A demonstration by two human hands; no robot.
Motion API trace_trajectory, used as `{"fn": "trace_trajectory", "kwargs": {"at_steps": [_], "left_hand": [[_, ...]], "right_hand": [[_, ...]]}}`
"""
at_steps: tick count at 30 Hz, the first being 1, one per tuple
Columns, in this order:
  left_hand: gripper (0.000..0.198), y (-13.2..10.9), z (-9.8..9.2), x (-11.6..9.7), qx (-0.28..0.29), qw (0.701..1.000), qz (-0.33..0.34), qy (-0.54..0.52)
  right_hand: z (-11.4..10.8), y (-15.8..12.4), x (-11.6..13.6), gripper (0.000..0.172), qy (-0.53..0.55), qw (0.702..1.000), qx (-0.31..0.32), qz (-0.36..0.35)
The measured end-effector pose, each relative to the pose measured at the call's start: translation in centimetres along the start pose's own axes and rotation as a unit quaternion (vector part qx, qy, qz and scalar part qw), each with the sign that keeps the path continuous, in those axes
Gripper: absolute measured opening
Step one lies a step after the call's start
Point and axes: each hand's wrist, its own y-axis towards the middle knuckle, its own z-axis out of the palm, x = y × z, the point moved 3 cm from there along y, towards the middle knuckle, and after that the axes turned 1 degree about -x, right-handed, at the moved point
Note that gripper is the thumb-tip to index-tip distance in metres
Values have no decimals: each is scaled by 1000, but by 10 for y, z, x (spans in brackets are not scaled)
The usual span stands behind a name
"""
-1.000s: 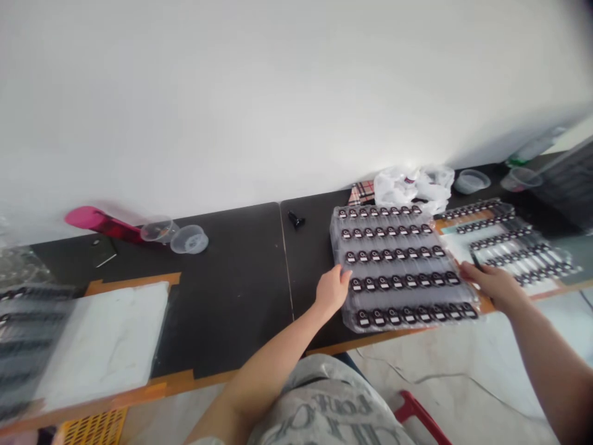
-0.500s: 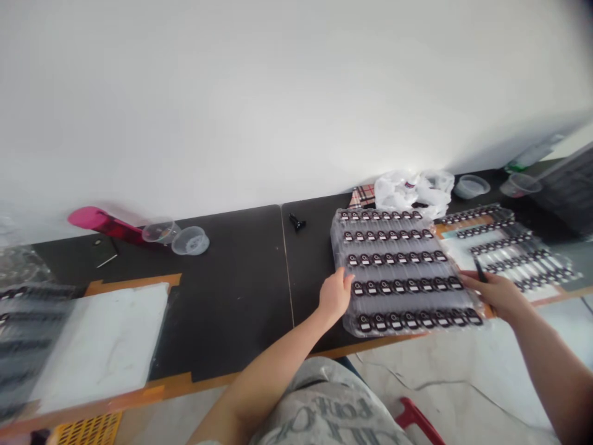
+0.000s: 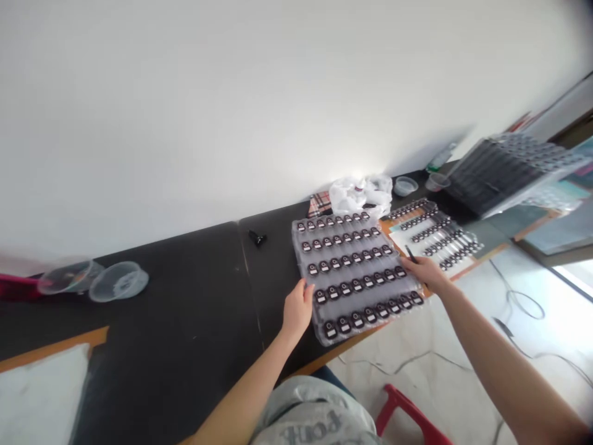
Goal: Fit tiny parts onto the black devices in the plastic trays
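A clear plastic blister tray (image 3: 356, 272) with several rows of small black parts lies on the black table (image 3: 185, 321). My left hand (image 3: 298, 307) grips the tray's left edge, fingers curled on it. My right hand (image 3: 422, 270) holds the tray's right edge, and a thin dark pen-like thing sticks up from its fingers.
A second tray of black parts (image 3: 438, 235) lies right of the first on a white sheet. Stacked dark trays (image 3: 504, 170) stand at far right. White plastic bags (image 3: 359, 190), a small black part (image 3: 256, 237) and two clear cups (image 3: 95, 279) sit near the wall. A red stool (image 3: 407, 414) is below.
The view has swung right and tilted, so the tray and hands appear further left. Both hands have stayed on the tray's edges. The stacked trays at right have come into view.
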Motion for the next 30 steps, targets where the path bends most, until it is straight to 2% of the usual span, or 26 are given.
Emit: {"fn": "trace_trajectory", "kwargs": {"at_steps": [15,30], "left_hand": [[38,-3,2,4,-19,999,1,-28],[36,-3,-1,4,-9,1000,7,-22]], "right_hand": [[1,2,1,44,46,999,11,-10],[3,5,-11,44,21,1000,9,3]]}}
